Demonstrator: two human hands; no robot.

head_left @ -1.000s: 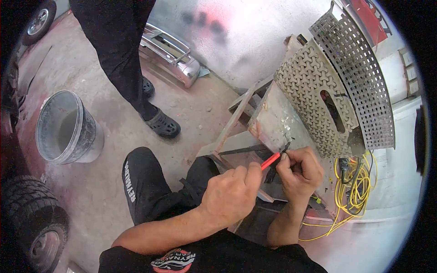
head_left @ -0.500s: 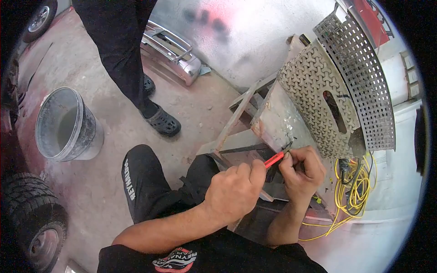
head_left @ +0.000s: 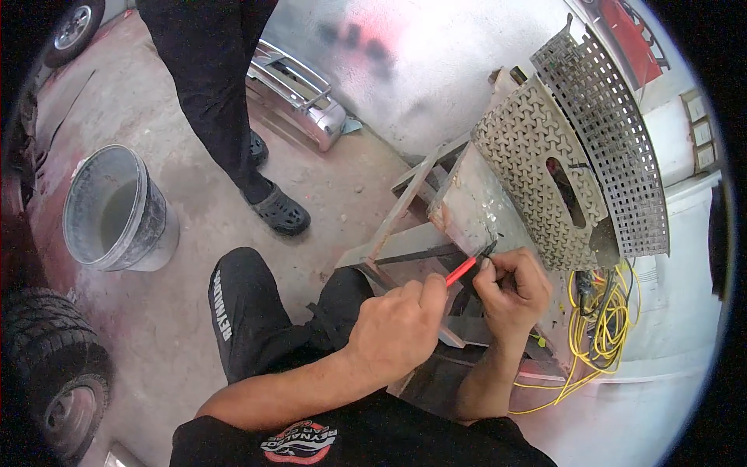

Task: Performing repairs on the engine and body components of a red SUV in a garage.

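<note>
So the left hand [head_left: 397,323] is clenching the red-handled tool [head_left: 461,272] in a closed fist, and the tool is sticking out of that fist toward the upper right, its dark tip [head_left: 489,248] pointing up past the other thumb. The right hand [head_left: 515,292] is curling its thumb and fingers right beside that end; can't tell if it's actually pinching anything, the fingers are hiding it. My worry: if that tip is sharp and the left fist is pushing hard, one slip could be sending it straight into the right thumb, since the two are sitting that close. The work also seems to be happening up in the air, just in front of the bench [head_left: 471,204], so neither hand is obviously getting support from it. And the beige perforated panel [head_left: 537,148] is standing just beyond the right hand, so an overshoot could be scuffing it. Yellow cable [head_left: 605,331] is lying below-right of the grip; an elbow could be snagging it.
</note>
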